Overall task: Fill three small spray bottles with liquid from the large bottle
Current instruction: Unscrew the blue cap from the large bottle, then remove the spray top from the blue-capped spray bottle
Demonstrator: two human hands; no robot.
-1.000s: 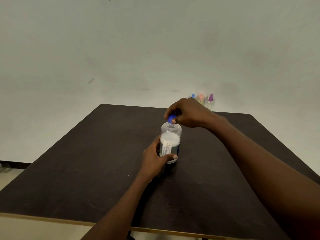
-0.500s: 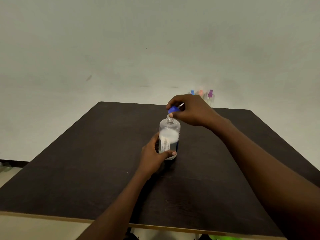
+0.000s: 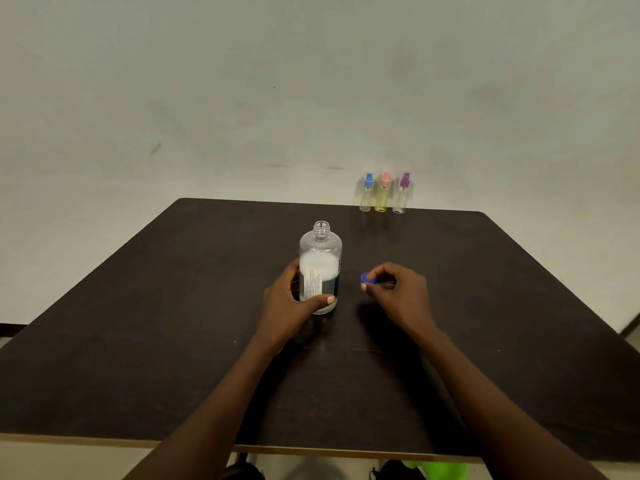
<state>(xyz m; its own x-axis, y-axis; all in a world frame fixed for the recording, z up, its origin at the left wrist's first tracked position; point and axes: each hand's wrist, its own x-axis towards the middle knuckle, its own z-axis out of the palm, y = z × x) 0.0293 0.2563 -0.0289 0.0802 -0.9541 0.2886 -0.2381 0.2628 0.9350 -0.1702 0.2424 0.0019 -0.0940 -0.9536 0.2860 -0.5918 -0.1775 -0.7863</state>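
Observation:
The large clear bottle (image 3: pixel 320 265) stands upright in the middle of the dark table (image 3: pixel 138 341), its neck uncapped and liquid inside. My left hand (image 3: pixel 285 306) grips its lower body from the left. My right hand (image 3: pixel 398 294) is low over the table just right of the bottle and pinches the blue cap (image 3: pixel 366 278) in its fingertips. Three small spray bottles stand in a row at the table's far edge: one with a blue top (image 3: pixel 366 192), one with a pink top and yellowish body (image 3: pixel 382 192), one with a purple top (image 3: pixel 401 192).
A plain pale wall rises right behind the table's far edge. The near table edge has a light wooden rim (image 3: pixel 311 452). Something bright green (image 3: pixel 436 467) shows on the floor below it.
My right hand lifted the blue cap off the bottle's neck and carried it down to the right of the bottle. The left hand kept its hold on the bottle.

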